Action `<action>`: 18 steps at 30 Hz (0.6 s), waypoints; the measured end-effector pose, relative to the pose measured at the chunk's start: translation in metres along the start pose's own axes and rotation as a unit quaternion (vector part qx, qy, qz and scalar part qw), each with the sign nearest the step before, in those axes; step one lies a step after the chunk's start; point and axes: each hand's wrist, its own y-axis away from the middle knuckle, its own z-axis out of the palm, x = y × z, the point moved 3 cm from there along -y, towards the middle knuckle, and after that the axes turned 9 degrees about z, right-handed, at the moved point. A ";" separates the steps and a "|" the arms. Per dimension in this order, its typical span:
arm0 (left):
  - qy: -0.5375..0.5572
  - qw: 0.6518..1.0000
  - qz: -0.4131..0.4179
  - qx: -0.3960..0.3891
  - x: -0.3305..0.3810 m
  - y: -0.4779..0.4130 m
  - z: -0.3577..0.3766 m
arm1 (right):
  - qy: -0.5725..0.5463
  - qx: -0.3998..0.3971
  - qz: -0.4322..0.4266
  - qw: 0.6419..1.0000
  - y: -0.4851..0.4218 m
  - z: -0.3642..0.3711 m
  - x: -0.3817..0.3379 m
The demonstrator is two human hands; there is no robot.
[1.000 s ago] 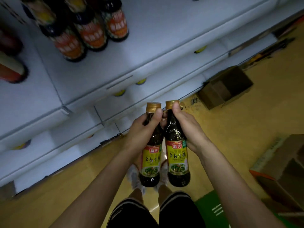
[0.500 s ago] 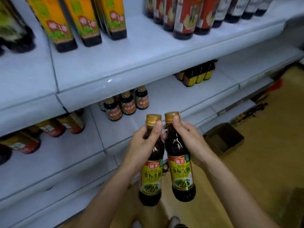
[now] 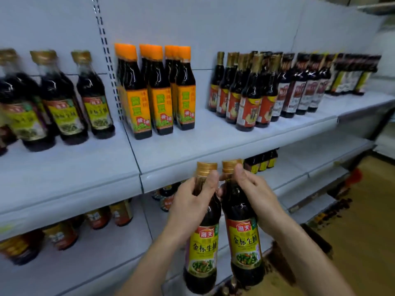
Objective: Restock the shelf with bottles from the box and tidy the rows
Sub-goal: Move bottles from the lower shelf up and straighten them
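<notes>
Yellow labels of the two foreground bottles, left bottle (image 3: 202, 242) and right bottle (image 3: 245, 238): red logo 海天, below it 金标生抽. Gold-capped shelf bottle (image 3: 97, 113), upper left: same 金标生抽, blurred

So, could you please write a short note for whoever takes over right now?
The left hand grips a tall dark bottle with a gold cap and yellow-green label by its neck; the right hand grips a twin bottle likewise. Both are upright, side by side, in front of the white upper shelf. Matching bottles stand at that shelf's left end, with bare shelf before them. Done: two bottles fetched. Left: probably shelve them there, then straighten the rows. The box is out of view.
</notes>
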 end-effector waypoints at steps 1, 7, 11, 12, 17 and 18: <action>-0.002 1.000 0.007 0.003 0.007 0.000 -0.005 | 0.010 -0.001 -0.009 1.000 0.001 0.004 -0.006; -0.004 0.999 0.020 0.035 0.030 0.003 -0.032 | 0.002 -0.026 -0.021 0.999 -0.001 0.029 -0.029; -0.007 0.997 0.023 0.067 0.039 0.002 -0.049 | -0.012 -0.059 -0.024 0.998 -0.012 0.048 -0.039; -0.012 0.997 0.027 0.073 0.041 0.001 -0.053 | -0.009 -0.066 -0.029 0.997 -0.016 0.052 -0.042; -0.040 0.991 0.038 0.120 0.057 -0.006 -0.070 | 0.002 -0.126 -0.043 0.991 -0.038 0.068 -0.058; -0.049 0.990 0.039 0.130 0.062 -0.007 -0.074 | 0.008 -0.138 -0.047 0.989 -0.043 0.072 -0.062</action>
